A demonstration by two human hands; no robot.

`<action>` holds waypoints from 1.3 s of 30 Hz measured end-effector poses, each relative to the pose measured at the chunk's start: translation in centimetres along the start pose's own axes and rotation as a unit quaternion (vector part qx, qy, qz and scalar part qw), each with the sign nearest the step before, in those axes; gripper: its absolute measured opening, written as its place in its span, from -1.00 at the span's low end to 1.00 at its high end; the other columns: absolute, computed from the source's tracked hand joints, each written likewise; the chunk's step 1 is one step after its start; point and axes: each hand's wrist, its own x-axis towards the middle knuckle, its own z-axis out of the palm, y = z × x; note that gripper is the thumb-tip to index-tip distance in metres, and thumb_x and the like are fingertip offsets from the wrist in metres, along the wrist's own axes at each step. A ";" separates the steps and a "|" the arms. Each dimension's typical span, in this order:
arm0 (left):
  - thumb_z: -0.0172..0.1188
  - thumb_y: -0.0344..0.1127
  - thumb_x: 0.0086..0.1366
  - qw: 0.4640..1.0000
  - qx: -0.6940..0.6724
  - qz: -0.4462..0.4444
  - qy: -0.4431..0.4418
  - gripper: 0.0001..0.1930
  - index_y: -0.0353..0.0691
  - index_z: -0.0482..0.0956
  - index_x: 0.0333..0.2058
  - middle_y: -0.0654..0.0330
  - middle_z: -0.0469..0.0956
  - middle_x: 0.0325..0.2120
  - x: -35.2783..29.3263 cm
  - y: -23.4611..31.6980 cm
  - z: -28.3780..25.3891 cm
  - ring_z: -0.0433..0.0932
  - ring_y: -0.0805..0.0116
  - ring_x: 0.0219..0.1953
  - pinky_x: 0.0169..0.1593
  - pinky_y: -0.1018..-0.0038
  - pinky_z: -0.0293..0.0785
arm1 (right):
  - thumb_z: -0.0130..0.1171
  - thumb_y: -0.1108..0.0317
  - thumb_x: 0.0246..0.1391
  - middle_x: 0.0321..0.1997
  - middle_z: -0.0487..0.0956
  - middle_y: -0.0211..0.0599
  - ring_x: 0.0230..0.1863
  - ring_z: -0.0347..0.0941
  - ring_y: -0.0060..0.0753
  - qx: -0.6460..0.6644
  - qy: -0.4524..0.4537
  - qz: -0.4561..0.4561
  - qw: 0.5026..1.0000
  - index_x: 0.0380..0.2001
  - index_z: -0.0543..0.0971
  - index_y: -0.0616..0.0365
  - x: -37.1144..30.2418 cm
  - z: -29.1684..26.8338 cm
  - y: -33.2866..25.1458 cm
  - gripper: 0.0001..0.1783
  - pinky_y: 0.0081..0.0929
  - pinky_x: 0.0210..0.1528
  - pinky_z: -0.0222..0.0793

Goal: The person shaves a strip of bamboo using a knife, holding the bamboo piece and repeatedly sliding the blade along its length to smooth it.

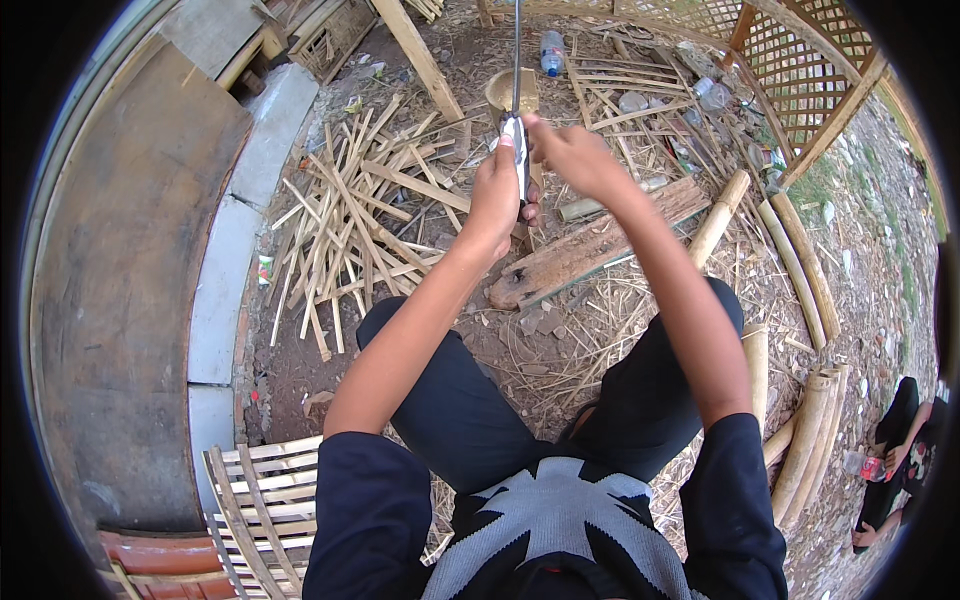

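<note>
- So the left hand (494,192) is wrapped around the black-and-white handle of a long, thin metal tool (522,165), thumb lying along the handle.
- That tool sits out past the knees, above the littered ground, its slim dark shaft pointing away from the body (looks edge-on from here, so no clue how wide it is).
- Right hand (572,158) is half curled right by the handle's top end; it's a bit blurry, so I can't tell if it's touching or gripping anything.
- Big messy heap of split bamboo strips (345,225) on the left.
- Weathered wooden plank (590,245) just beyond the knees.
- Bamboo poles (808,440) on the right, and a plastic bottle (552,54) further off.
</note>
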 end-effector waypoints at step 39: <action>-0.33 0.09 0.53 1.000 0.015 0.000 0.018 -0.50 -0.28 0.35 -0.24 0.25 0.31 -0.67 0.6 -1.0 -0.2 0.26 0.49 -0.74 -0.65 0.54 0.29 | 0.34 0.12 -0.02 -0.16 0.55 -0.13 -0.23 0.53 -0.23 0.403 0.233 0.390 0.794 0.01 0.45 0.32 -3.6 0.3 45.3 -0.38 -0.25 -0.17 0.52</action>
